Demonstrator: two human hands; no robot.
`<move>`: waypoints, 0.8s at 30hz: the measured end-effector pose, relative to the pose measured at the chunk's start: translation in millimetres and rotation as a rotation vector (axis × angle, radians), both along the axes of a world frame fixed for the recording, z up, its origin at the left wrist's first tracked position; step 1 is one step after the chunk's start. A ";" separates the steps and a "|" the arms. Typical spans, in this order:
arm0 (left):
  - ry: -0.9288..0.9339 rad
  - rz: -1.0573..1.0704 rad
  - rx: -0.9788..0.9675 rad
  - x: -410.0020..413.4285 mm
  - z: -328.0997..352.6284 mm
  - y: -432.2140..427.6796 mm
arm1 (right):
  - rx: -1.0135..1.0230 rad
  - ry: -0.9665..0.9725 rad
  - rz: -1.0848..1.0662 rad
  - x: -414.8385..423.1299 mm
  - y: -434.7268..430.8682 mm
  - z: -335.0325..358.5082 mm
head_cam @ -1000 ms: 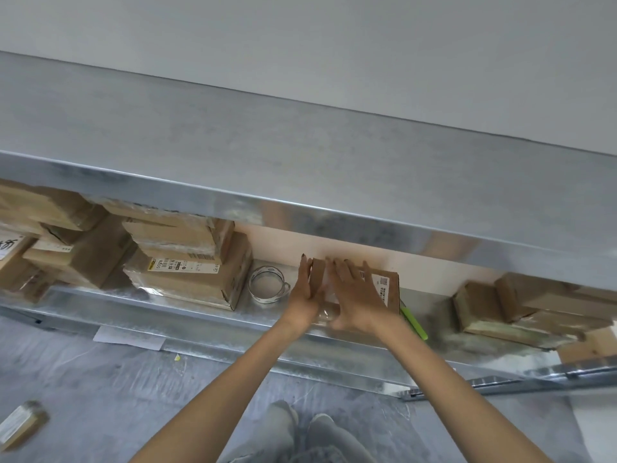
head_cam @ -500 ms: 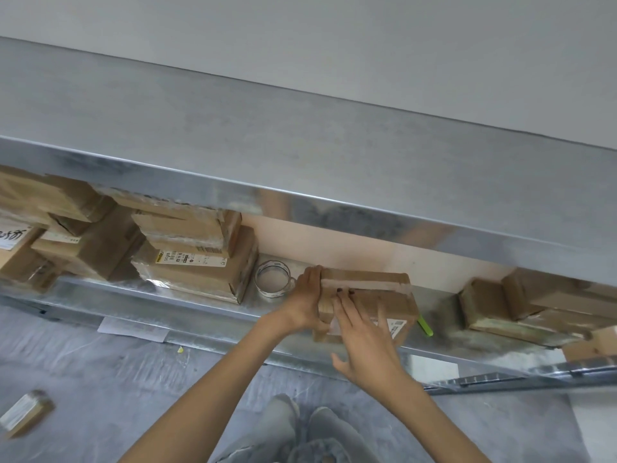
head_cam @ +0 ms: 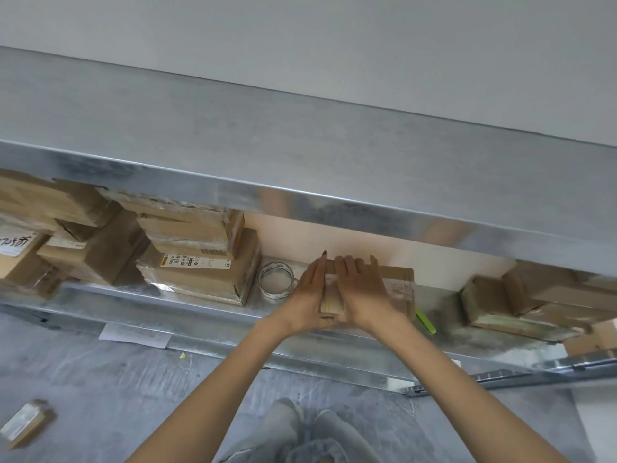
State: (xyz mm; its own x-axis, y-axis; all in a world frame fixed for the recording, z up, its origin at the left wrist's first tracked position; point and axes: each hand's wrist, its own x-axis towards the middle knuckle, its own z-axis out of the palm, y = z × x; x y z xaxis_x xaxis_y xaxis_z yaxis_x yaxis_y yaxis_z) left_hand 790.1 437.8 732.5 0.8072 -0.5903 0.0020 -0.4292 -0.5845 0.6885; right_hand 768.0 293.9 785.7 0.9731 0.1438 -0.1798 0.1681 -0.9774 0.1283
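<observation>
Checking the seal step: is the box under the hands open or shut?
Shut. The cardboard box lies flat on the shelf, tape strip across its top; left hand and right hand press on it.

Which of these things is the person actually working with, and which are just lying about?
In hand: small brown cardboard box pressed by the left hand and right hand; probably the clear tape roll beside it.
Lying about: stacked brown cardboard parcels at left; brown parcels at right; green plastic stick; small labelled box on the floor.
</observation>
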 end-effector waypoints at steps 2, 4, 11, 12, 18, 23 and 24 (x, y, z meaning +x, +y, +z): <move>0.044 -0.089 0.002 7.1 9.1 6.7 | 0.042 -0.147 -0.062 -13.6 3.2 -11.9; 0.140 -0.100 -0.004 11.6 7.4 11.7 | 0.042 -0.192 -0.087 -30.3 4.3 -24.3; 0.371 -0.023 0.009 4.5 -18.4 -7.2 | 0.074 -0.101 -0.117 -84.5 8.9 -50.4; 0.336 -0.012 0.013 5.0 -20.6 -8.6 | 0.101 -0.116 -0.116 -87.2 8.5 -50.9; 0.062 -0.066 0.113 9.6 -35.2 1.6 | 0.254 -0.135 -0.045 -72.7 11.6 -55.0; 0.047 -0.095 0.075 8.2 -42.7 1.8 | 0.230 0.018 -0.099 -46.4 13.4 -46.4; 0.057 -0.087 0.061 8.1 -41.4 0.8 | 0.214 0.042 -0.088 -40.1 11.7 -44.0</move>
State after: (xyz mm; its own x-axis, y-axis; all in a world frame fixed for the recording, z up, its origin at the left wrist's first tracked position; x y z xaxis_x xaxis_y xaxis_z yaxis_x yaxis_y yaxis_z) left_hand 798.2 438.6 691.1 0.7506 -0.6558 -0.0803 -0.4414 -0.5881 0.6777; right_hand 728.0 305.5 741.7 0.9760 0.0975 -0.1949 0.0814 -0.9927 -0.0890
